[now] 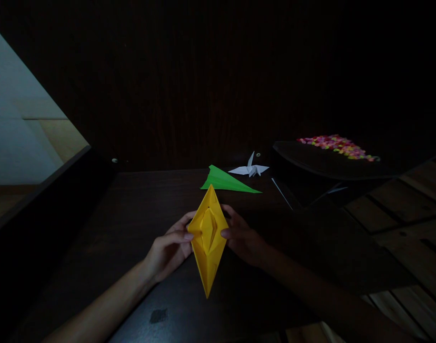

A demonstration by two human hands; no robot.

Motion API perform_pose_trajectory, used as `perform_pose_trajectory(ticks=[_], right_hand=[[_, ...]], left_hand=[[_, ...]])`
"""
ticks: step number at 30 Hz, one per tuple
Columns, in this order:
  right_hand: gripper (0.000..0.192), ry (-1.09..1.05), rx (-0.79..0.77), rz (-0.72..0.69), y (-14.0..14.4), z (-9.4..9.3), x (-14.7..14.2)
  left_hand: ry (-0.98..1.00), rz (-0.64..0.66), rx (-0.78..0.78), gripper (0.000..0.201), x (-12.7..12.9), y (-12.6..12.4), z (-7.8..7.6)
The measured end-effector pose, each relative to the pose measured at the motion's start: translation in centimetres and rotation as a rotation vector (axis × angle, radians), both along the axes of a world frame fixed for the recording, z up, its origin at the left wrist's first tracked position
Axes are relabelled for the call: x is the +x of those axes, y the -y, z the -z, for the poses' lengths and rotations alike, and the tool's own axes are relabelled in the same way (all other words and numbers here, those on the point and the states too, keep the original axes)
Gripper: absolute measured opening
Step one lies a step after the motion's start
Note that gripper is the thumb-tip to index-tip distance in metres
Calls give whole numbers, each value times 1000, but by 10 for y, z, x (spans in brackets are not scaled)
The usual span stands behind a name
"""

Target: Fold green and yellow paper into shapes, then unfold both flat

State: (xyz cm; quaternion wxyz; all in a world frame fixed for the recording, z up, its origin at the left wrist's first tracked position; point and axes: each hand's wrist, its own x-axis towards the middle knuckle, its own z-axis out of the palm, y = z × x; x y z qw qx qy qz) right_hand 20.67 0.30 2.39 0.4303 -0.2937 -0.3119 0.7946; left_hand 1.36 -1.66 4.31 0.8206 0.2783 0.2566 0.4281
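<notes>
Between my two hands is a yellow folded paper boat (213, 259), its pointed ends facing away from and toward me. The boat's inside faces up, with a raised peak in the middle. My left hand (171, 245) grips its left side, thumb on the rim and fingers behind. On the right side my right hand (244, 238) pinches the opposite rim in the same way. Just beyond the boat lies a green paper plane (227, 181). Behind that, a white paper crane (250, 170) rests by the back panel.
A dark wooden table (132, 205) meets a dark upright panel at the back. At the right, a dark rounded shelf (292, 155) carries a patch of small pink, red and yellow pieces (341, 145). A thin white strip (282, 194) lies below it. Wooden slats show at the lower right.
</notes>
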Motion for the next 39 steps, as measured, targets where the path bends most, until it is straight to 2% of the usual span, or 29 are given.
perform_pose_trajectory(ticks=[7, 15, 21, 25, 29, 33, 39], right_hand=[[57, 96, 27, 112, -4, 4, -3], [48, 212, 153, 190, -8, 18, -2], [41, 364, 243, 220, -7, 14, -1], [35, 419, 294, 172, -5, 9, -2], [36, 450, 354, 133, -1, 6, -2], [40, 442, 343, 34, 3, 8, -1], [34, 264, 293, -94, 0, 19, -1]], left_hand=[[-136, -17, 39, 56, 0, -2, 7], [-223, -59, 69, 43, 3, -2, 10], [-355, -95, 40, 39, 6, -3, 18], [-403, -120, 105, 40, 6, -4, 22], [-436, -187, 209, 34, 6, -5, 21], [-470, -287, 289, 28, 7, -5, 20], [-447, -421, 274, 47, 8, -5, 19]])
